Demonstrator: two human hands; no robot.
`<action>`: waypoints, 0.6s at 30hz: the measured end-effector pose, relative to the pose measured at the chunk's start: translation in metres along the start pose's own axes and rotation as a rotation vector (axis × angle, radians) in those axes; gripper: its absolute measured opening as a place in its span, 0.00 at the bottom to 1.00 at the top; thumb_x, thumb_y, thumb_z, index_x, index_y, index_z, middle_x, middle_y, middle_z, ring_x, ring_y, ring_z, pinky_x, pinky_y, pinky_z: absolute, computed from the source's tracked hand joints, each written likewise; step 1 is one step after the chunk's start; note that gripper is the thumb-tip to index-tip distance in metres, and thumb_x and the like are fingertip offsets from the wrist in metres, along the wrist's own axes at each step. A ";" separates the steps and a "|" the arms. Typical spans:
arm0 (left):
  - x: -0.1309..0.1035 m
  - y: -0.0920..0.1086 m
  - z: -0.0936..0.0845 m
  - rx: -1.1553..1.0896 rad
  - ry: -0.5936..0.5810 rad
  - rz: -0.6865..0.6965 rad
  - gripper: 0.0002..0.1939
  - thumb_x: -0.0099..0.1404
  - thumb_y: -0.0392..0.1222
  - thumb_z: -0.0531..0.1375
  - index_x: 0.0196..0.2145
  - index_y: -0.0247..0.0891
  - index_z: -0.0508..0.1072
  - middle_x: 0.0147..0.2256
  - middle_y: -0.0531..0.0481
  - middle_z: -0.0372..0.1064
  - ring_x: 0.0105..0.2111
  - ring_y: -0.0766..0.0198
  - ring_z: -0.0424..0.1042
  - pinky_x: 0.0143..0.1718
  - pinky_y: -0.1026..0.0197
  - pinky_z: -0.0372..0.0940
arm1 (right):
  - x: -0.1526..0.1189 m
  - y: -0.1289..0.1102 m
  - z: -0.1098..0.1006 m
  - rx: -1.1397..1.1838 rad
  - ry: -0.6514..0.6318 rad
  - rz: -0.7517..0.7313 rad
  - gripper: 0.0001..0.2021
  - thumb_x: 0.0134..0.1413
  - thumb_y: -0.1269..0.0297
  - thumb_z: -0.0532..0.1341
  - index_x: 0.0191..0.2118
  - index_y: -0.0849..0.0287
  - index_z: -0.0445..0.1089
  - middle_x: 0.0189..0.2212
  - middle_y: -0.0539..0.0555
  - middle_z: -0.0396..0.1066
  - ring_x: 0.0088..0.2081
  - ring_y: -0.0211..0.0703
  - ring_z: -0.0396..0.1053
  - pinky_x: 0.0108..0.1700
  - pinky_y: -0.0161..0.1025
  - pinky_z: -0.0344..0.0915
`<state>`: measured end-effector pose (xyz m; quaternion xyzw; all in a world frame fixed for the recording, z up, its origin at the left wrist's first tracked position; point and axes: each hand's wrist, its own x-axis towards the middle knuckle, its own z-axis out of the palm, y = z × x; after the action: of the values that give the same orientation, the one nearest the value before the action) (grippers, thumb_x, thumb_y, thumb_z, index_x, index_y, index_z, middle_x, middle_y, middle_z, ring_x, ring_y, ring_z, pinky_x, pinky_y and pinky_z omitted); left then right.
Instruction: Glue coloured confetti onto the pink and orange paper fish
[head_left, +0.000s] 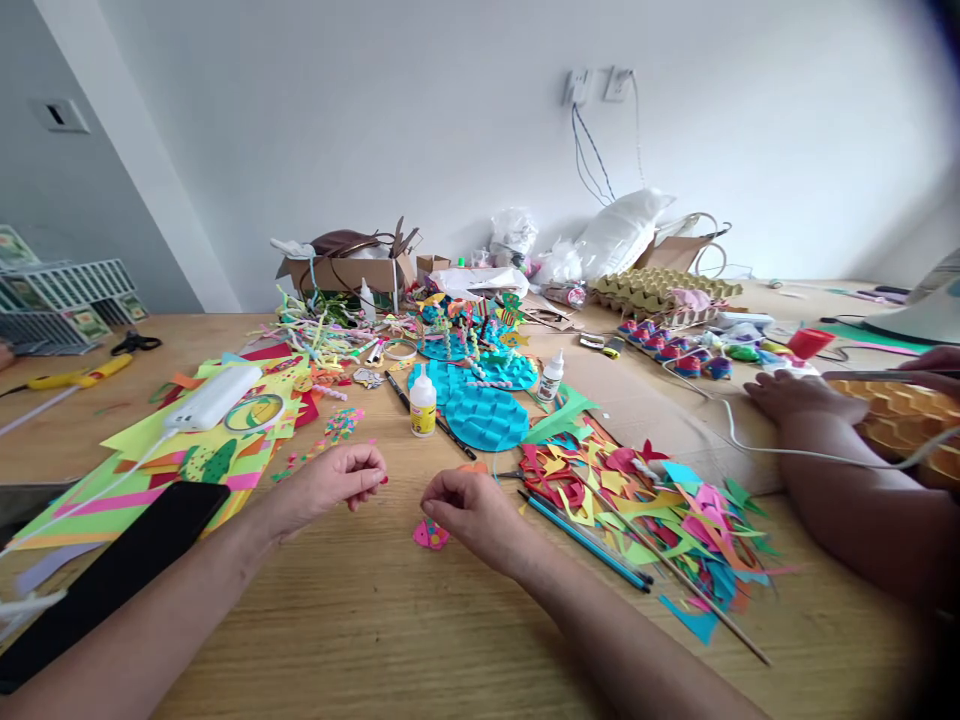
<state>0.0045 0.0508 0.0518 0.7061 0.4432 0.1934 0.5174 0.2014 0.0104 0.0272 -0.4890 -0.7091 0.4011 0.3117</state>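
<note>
My left hand (346, 478) is closed in a pinch, with a tiny red piece (385, 480) at its fingertips. My right hand (474, 512) hovers just to the right, thumb and fingers pressed together; whatever they hold, if anything, is hidden. Below its fingertips lies a small pink paper fish (430, 534) with coloured spots, partly covered by the hand. Beyond both hands stands an upright glue bottle (423, 405) with a yellow label. A bit of orange paper (472, 467) shows behind my right hand. Small coloured paper dots (343, 425) lie scattered beyond my left hand.
A blue paper craft base (486, 418) and a second glue bottle (551, 376) stand ahead. Paper scraps (622, 485), blue pencils (589, 545) and a thin stick (705, 608) lie rightward. Coloured sheets and a black phone (127, 575) are left. Another person's hand (806, 400) rests far right.
</note>
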 end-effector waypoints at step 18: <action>0.017 0.011 0.036 0.301 -0.064 0.081 0.08 0.55 0.42 0.50 0.22 0.37 0.61 0.20 0.57 0.55 0.22 0.68 0.56 0.22 0.67 0.50 | 0.001 0.001 -0.008 -0.002 0.058 0.038 0.03 0.44 0.72 0.57 0.25 0.63 0.66 0.16 0.44 0.57 0.20 0.28 0.53 0.19 0.26 0.48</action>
<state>0.0446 0.0441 0.0442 0.7986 0.4219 0.1229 0.4112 0.2086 0.0139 0.0299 -0.5140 -0.6909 0.3918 0.3239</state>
